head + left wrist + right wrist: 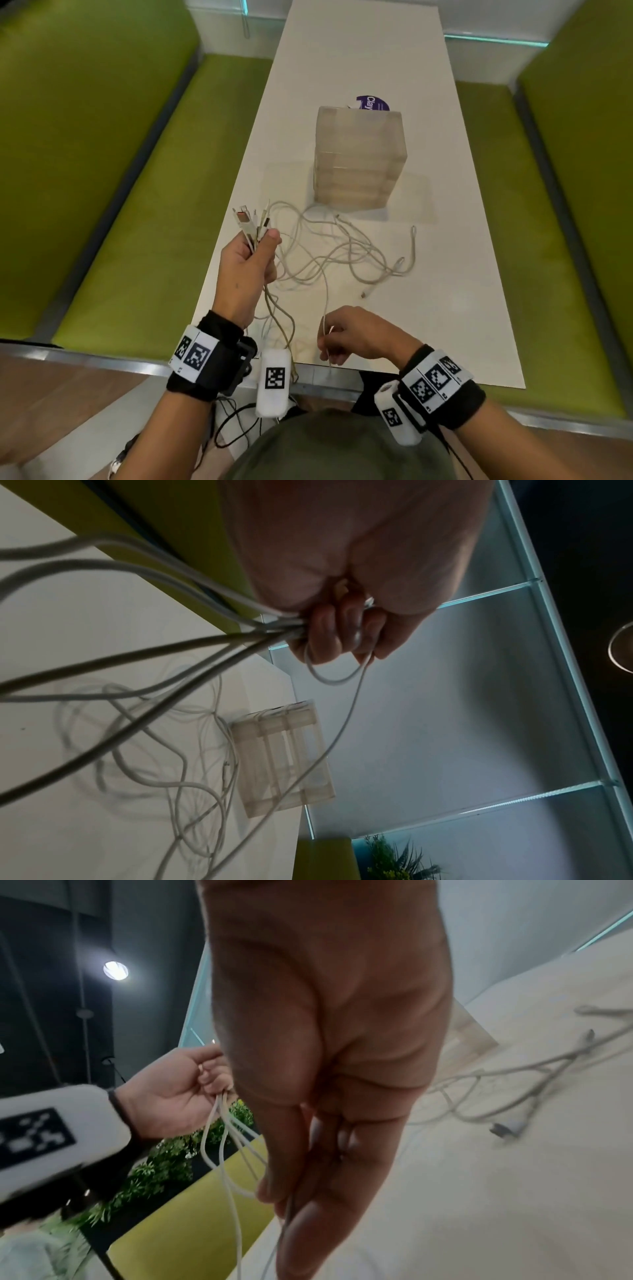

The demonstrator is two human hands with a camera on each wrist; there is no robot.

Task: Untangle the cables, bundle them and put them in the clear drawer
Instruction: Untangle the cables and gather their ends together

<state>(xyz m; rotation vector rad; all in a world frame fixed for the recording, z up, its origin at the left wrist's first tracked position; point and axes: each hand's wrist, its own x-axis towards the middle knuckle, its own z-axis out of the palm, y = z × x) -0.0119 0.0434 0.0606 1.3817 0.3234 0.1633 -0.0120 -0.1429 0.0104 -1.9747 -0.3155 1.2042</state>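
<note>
Several white cables (342,253) lie tangled on the white table (445,308) in front of the clear drawer unit (359,157). My left hand (250,263) is raised over the table's left edge and grips a bunch of cable ends, with the plugs (248,219) sticking up above the thumb. From the left wrist view the cables (192,647) fan out of my curled fingers (325,634) toward the drawer unit (284,758). My right hand (349,335) hovers near the table's front edge and pinches a single thin cable (325,308) between thumb and fingers (274,1185).
Green benches (137,205) flank the table on both sides. A purple-labelled item (373,102) sits behind the drawer unit. One loose plug (364,294) lies on the table to the right of the tangle. Black wires (233,421) hang below the table's front edge.
</note>
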